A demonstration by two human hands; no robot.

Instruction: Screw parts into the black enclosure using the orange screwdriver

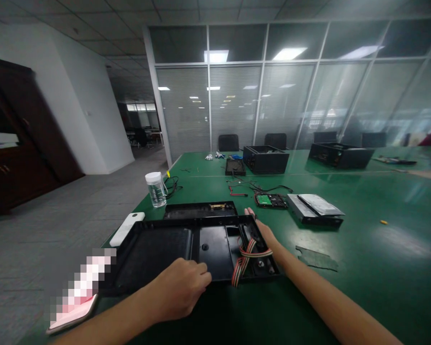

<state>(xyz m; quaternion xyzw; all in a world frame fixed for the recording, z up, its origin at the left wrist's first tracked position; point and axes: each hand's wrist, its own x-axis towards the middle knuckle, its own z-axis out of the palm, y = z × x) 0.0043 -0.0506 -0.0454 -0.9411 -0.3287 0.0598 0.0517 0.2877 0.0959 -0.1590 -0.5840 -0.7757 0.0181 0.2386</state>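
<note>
A shallow black computer case panel point(215, 242) with raised edges lies in front of me, its hollow inside facing up. A striped multicoloured ribbon cable point(249, 251) loops over its right end. My left hand point(185, 287) is closed above the panel's front edge, with its fingers curled together. What it holds, if anything, is hidden. At the panel's far right corner, my right hand point(262, 229) grips the side edge, with its fingertips showing beyond the back edge. The panel hides part of that hand.
Behind the panel lies another black panel point(201, 209). A clear bottle point(156, 190), a white case point(127, 230) and a pink phone point(77, 314) line the left side. A hard drive point(271, 200), a disc drive point(314, 213) and black computer cases point(266, 160) stand farther off.
</note>
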